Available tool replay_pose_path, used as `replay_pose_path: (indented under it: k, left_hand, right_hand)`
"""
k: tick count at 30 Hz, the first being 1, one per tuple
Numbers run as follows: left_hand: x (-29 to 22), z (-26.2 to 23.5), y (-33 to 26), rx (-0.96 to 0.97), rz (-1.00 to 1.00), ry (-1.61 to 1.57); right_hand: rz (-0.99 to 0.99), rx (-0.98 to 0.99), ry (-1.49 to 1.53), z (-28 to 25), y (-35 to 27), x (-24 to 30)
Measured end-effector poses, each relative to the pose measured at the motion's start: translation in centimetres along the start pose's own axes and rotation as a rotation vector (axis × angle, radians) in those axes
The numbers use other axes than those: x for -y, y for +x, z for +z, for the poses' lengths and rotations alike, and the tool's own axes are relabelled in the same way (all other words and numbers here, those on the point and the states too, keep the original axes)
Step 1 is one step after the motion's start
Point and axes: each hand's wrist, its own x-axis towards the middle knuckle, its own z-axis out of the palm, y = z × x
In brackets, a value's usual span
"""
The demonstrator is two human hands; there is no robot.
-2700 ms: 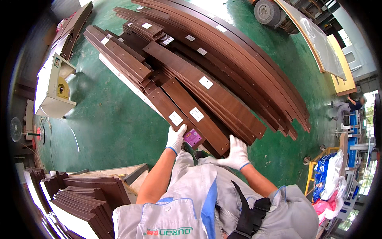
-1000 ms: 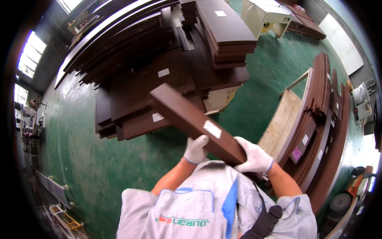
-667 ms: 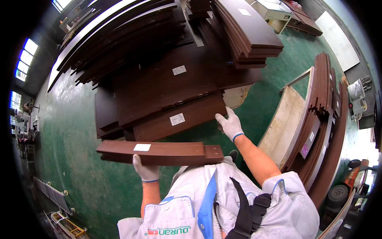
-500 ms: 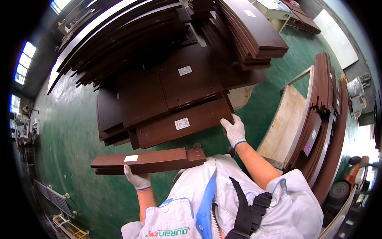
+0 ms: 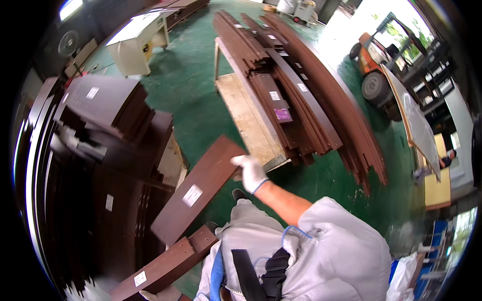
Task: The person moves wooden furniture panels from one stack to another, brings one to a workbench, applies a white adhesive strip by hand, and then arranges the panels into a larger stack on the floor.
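Observation:
My right hand (image 5: 251, 173), in a white knit glove with a blue cuff, grips the far right end of a dark brown board (image 5: 201, 188) with a white label. The board slants from my hand down toward the lower left. Its near end comes close to a pair of narrower brown boards (image 5: 165, 263), stacked together with holes near one end. My left hand (image 5: 160, 295), gloved too, is closed around the underside of this pair at the bottom edge of the view; most of its fingers are hidden.
A large pile of dark boards (image 5: 108, 165) stands at left. Ahead, long brown boards (image 5: 296, 95) lie beside a pale wooden rack (image 5: 246, 115). A white machine table (image 5: 135, 37) and a fan (image 5: 68, 44) are farther off. An orange forklift (image 5: 374, 65) and a person (image 5: 447, 159) are at right.
My view has swung to the right. My right hand has taken the labelled board off the pile and moved it rightward. The narrower pair stays in my left hand.

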Motion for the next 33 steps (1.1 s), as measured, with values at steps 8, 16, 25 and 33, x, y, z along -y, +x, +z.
replay_pose_path:
  k: [8, 16, 25, 33]
  left_hand:
    - [-19.2, 16.4, 5.3, 0.256, -1.159, -0.878]
    - [-25.1, 25.4, 5.6, 0.393, -1.141, -0.993]
    - [-29.5, 28.6, 3.0, 0.396, -1.159, -0.935]
    - [-28.9, 24.9, 2.1, 0.252, -1.140, -1.049]
  right_hand:
    - [-0.377, -0.489, 0.496, -20.6, -1.5, 9.3]
    - [-0.495, -0.704, 0.948, -30.6, 3.0, 9.4]
    - [-0.398, -0.771, 1.021, -33.7, 11.7, 10.5]
    - [0.176, 0.090, 0.640, -24.3, 9.4, 8.1]
